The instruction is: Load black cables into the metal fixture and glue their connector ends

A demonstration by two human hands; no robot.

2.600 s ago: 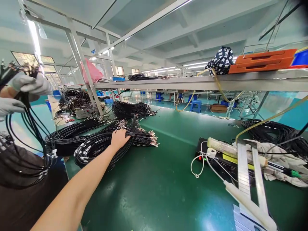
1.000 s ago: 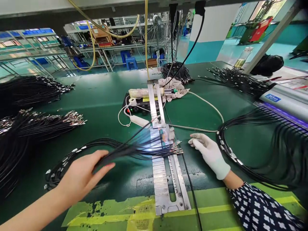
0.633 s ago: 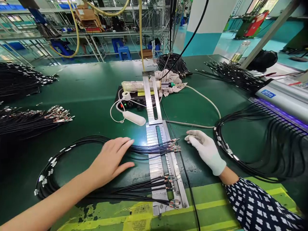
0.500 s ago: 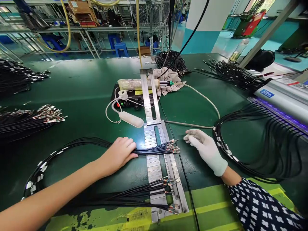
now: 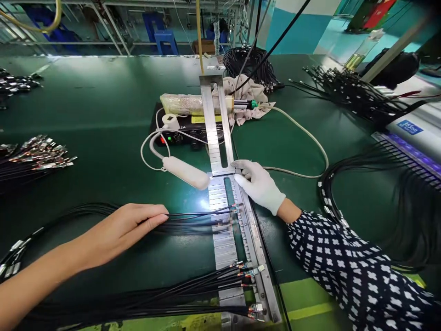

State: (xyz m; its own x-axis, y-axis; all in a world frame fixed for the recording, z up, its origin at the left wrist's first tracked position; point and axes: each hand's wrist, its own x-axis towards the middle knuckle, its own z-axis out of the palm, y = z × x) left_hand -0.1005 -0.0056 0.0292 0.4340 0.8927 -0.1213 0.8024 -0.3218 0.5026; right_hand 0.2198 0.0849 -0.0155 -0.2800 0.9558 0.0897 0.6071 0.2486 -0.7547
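My left hand (image 5: pixel 132 230) is bare and pinches a few black cables (image 5: pixel 193 214) between thumb and fingers. Their metal-tipped ends lie across the slotted metal fixture (image 5: pixel 223 250). Just below, more cables show blurred over the same fixture. My right hand (image 5: pixel 260 184), in a white glove, is at the fixture's right side, thumb and forefinger around the near corner of the upper metal plate (image 5: pixel 208 105). Closer to me, another bunch of black cables (image 5: pixel 165 301) rests with its connectors over the fixture's near end.
A white lamp head (image 5: pixel 186 172) shines left of the fixture. Behind it sit a black control box (image 5: pixel 188 138) and a wrapped tube (image 5: pixel 182 105). Cable bundles lie at left (image 5: pixel 44 154) and back right (image 5: pixel 358 94). A silver lamp unit (image 5: pixel 423 122) glows violet at right.
My left hand has drawn back left, and the cable bunch has split, with some lower on the fixture. My right hand has moved left to the upper plate's corner. The view has tilted down.
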